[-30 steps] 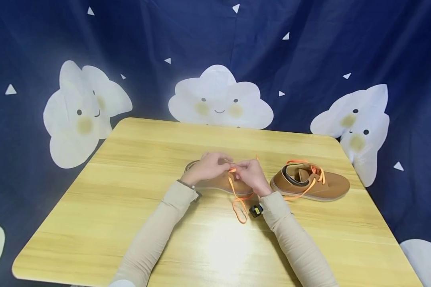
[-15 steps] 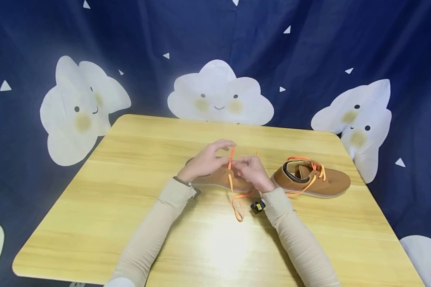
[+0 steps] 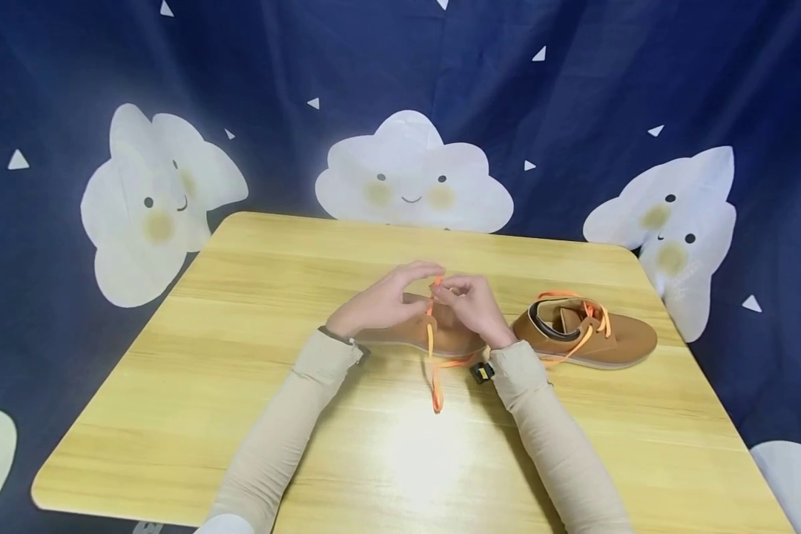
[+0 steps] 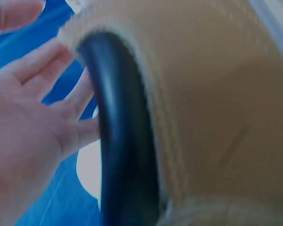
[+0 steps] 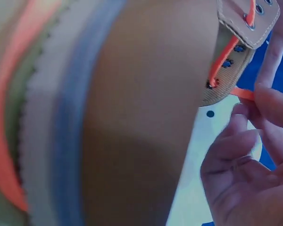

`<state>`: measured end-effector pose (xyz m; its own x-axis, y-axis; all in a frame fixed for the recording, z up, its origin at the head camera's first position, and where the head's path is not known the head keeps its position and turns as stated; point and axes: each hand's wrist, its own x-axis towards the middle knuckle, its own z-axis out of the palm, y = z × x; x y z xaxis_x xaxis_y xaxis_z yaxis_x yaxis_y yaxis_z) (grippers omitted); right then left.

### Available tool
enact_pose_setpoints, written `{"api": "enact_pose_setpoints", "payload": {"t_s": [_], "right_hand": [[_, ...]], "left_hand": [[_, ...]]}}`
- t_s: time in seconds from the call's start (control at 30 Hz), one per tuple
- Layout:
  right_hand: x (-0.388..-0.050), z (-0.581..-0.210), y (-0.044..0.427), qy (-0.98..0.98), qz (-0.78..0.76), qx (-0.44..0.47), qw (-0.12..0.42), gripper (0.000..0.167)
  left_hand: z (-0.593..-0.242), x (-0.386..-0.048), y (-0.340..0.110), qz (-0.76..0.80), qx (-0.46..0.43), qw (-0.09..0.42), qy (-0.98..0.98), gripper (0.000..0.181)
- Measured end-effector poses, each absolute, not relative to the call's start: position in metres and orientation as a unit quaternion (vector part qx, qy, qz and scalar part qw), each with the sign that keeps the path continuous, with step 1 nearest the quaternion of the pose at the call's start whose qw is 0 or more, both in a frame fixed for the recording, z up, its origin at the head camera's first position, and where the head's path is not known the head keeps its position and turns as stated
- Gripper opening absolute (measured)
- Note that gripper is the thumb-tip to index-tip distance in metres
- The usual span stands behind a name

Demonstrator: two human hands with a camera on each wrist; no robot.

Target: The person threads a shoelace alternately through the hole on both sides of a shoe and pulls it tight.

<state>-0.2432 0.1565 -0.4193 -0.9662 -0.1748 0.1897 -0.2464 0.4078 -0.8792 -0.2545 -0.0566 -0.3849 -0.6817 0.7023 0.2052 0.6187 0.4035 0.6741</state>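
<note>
A tan lace-up shoe [image 3: 400, 332] lies on the table under both hands, its middle partly hidden. From its eyelets an orange shoelace [image 3: 431, 345] runs up to the hands, and a loop hangs onto the tabletop. My right hand [image 3: 477, 308] pinches the raised lace between thumb and index finger. My left hand [image 3: 383, 300] is beside it, thumb and index finger spread around the lace; in the left wrist view its fingers [image 4: 42, 70] stretch along the dark-lined collar [image 4: 125, 127]. The right wrist view shows the lace [image 5: 243, 93] reaching the fingertips past the eyelet flap [image 5: 254, 23].
A second tan shoe [image 3: 624, 341] with orange laces stands to the right, toe pointing right. The wooden table [image 3: 173, 415] has rounded corners. Behind it hangs a dark blue curtain [image 3: 274, 67] with cloud faces.
The right hand has risen along the lace toward the left index fingertip. The left hand has spread its thumb and index finger since the first frame. The hanging loop has narrowed.
</note>
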Motion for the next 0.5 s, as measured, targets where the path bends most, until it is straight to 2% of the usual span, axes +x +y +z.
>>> {"api": "enact_pose_setpoints", "payload": {"t_s": [0.1, 0.2, 0.33, 0.5], "right_hand": [[-0.244, -0.418, 0.155, -0.837, 0.530, 0.125, 0.043, 0.024], [-0.245, -0.419, 0.154, -0.830, 0.543, 0.122, 0.038, 0.026], [-0.244, -0.417, 0.153, -0.812, 0.570, 0.115, 0.046, 0.027], [-0.240, -0.408, 0.151, -0.789, 0.597, 0.126, 0.069, 0.027]], "left_hand": [[-0.386, -0.254, -0.066, 0.330, 0.396, 0.060, 0.855, 0.081], [-0.389, -0.253, -0.074, 0.265, 0.371, 0.089, 0.885, 0.098], [-0.393, -0.253, -0.076, 0.195, 0.345, 0.126, 0.910, 0.088], [-0.394, -0.251, -0.073, 0.174, 0.328, 0.128, 0.920, 0.077]]}}
